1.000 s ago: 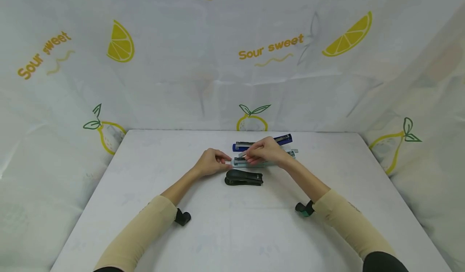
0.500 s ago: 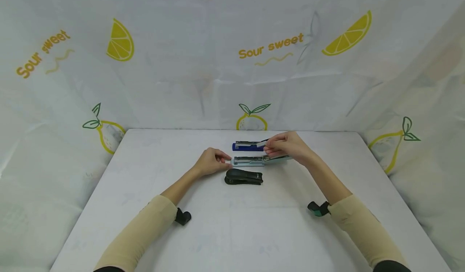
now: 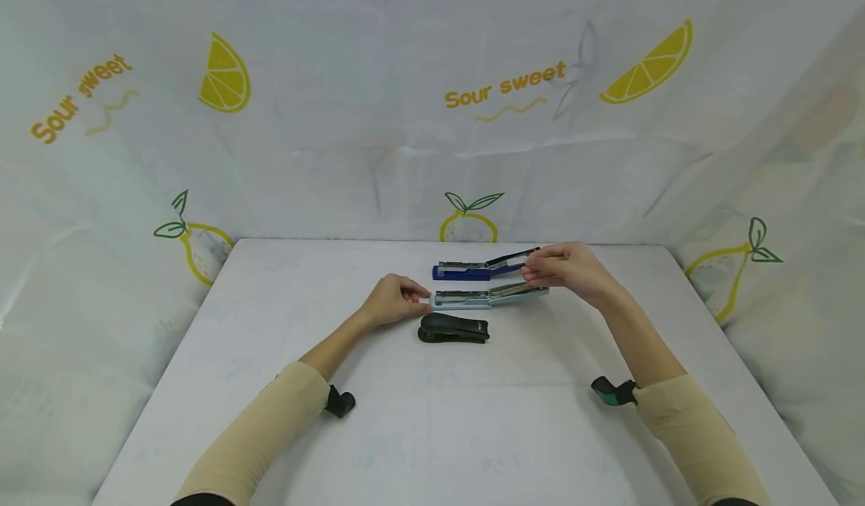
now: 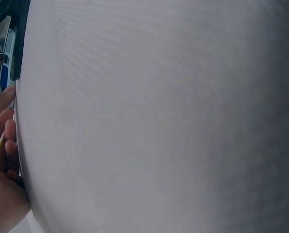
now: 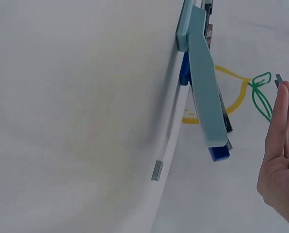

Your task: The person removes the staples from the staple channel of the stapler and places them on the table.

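Observation:
My left hand [image 3: 395, 301] pinches the left end of a light blue stapler [image 3: 466, 305], whose top is swung open to the right. My right hand [image 3: 571, 269] is raised beside the stapler tops, thumb and fingers pressed together. From its fingertips juts the end of a small grey strip of staples [image 5: 279, 79], mostly hidden by the fingers. Behind the light blue stapler lies a dark blue stapler [image 3: 462, 273], also swung open. A black stapler [image 3: 454, 328], closed, lies in front. In the left wrist view, the left fingers [image 4: 9, 131] show at the edge.
Another short grey staple strip [image 5: 157, 170] lies on the white table [image 3: 432, 416], to the right of the staplers. A white sheet printed with lemons [image 3: 338, 115] hangs behind the table and along its sides.
My right hand has moved right, away from above the light blue stapler's base, carrying the staple strip. My left hand and the staplers have stayed in place.

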